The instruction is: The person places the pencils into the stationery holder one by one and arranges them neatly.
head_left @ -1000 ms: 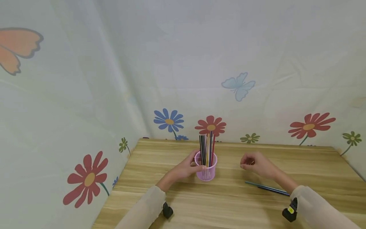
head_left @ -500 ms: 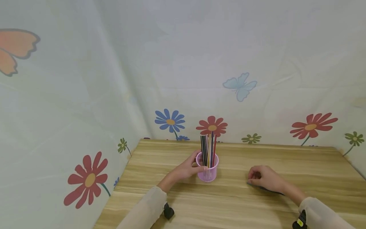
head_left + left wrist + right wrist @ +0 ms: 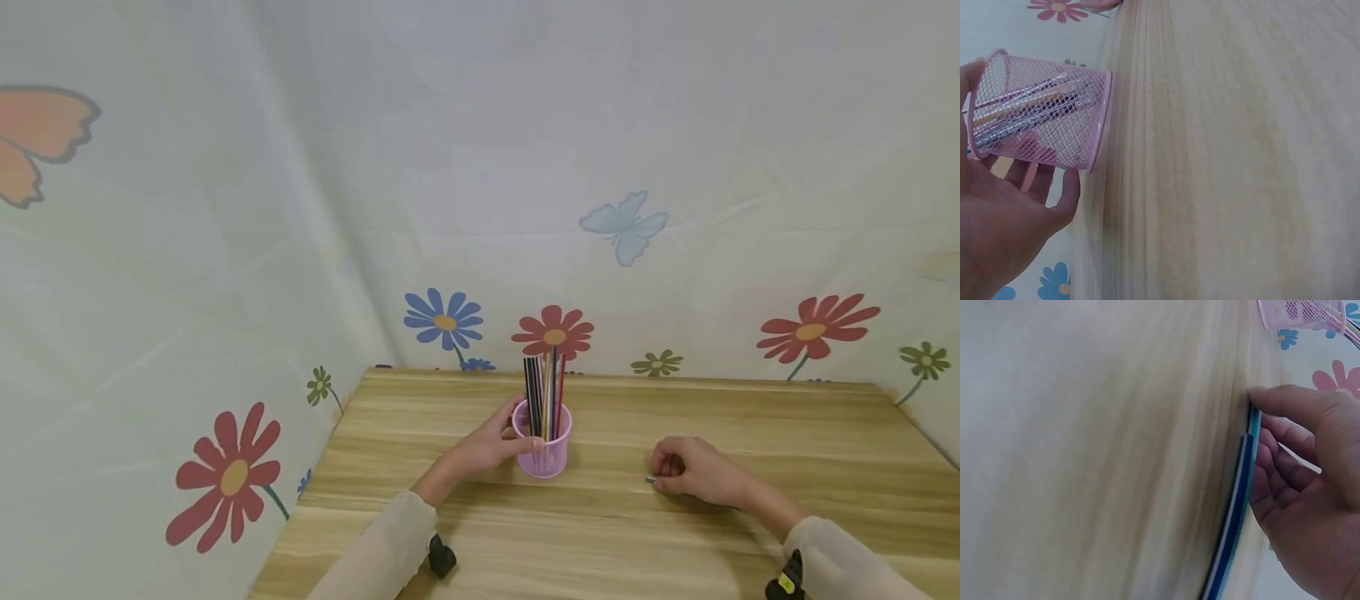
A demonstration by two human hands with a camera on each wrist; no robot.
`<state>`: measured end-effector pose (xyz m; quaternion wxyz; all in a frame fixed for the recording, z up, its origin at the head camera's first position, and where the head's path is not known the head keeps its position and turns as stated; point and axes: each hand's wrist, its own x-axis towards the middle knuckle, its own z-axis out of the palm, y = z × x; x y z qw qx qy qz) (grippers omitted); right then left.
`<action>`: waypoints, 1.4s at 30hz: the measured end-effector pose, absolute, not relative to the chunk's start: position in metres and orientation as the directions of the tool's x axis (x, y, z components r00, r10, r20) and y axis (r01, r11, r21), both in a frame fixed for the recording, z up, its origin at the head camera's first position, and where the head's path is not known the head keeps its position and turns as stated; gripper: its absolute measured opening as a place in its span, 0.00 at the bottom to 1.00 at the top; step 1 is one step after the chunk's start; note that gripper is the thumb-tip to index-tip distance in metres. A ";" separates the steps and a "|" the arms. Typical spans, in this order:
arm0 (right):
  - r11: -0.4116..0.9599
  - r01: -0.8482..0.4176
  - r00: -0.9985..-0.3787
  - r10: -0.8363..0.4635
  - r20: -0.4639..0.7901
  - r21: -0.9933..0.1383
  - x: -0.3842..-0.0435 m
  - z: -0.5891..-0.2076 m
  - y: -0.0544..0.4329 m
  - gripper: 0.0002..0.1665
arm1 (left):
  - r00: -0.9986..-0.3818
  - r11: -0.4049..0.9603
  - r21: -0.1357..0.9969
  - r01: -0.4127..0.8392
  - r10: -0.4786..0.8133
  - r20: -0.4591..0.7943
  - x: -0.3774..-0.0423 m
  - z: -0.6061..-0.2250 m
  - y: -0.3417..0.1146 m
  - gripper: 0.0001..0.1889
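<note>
A pink mesh pencil cup [image 3: 552, 460] stands upright on the wooden table, with several pencils [image 3: 533, 392] leaning in it, black, yellow, blue and red among them. My left hand [image 3: 483, 444] grips the cup from its left side, thumb across the front near the rim. In the left wrist view the fingers pass behind the mesh [image 3: 1054, 112]. To the right of the cup, my right hand [image 3: 708, 473] pinches the end of a teal pencil [image 3: 1254, 428] lying low along the tabletop. Alongside it lies a dark blue pencil [image 3: 1235, 506]. From the head, the right hand hides most of both.
The wooden table [image 3: 570, 533] runs back to a pale curtain [image 3: 487, 125] printed with flowers and butterflies. More curtain closes in the left side. A black wrist camera [image 3: 441, 557] sits at the left sleeve, another [image 3: 785, 577] at the right.
My right hand has come down and slightly right onto the pencils, covering them, and now pinches the teal one. The left hand still grips the cup in the same place.
</note>
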<state>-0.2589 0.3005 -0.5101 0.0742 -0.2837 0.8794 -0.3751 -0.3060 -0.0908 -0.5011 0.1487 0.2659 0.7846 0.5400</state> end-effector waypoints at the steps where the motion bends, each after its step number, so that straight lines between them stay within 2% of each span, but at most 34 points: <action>1: 0.556 -0.446 -0.828 -0.554 0.088 -0.701 -0.259 -0.511 0.300 0.10 | -0.816 0.276 0.926 0.256 0.576 0.054 -0.306 -0.501 -0.091 0.40; 7: 0.537 -0.456 -0.828 -0.548 0.117 -0.710 -0.257 -0.512 0.299 0.09 | -0.820 0.279 0.926 0.253 0.570 0.052 -0.306 -0.500 -0.091 0.39; 42: 0.571 -0.391 -0.837 -0.548 0.019 -0.722 -0.260 -0.509 0.296 0.08 | -0.812 0.285 0.919 0.272 0.581 0.061 -0.310 -0.506 -0.093 0.38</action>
